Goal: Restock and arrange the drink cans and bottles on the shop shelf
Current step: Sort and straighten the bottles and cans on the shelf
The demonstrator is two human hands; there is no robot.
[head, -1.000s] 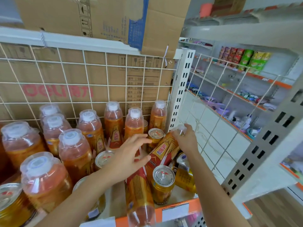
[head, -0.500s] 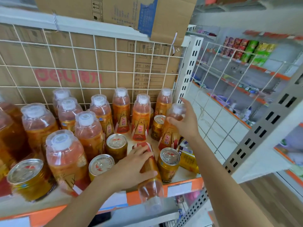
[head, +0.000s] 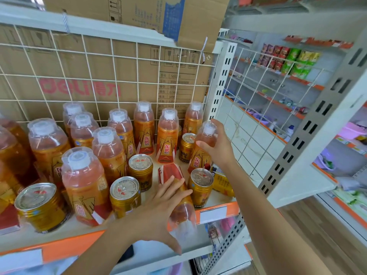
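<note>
Right hand (head: 218,143) wraps the shoulder of the upright bottle (head: 200,161) at the right end of the shelf (head: 228,210), thumb across the front, fingers curled behind the cap; left hand (head: 156,211) lies on the toppled bottle (head: 171,175), fingers (head: 168,185) spread flat, not closed round it; gold can (head: 200,185) just to its right; cap end pokes over the front edge; full and heavy, I'd say, slick label, ready to roll; take it round the waist, not the cap
</note>
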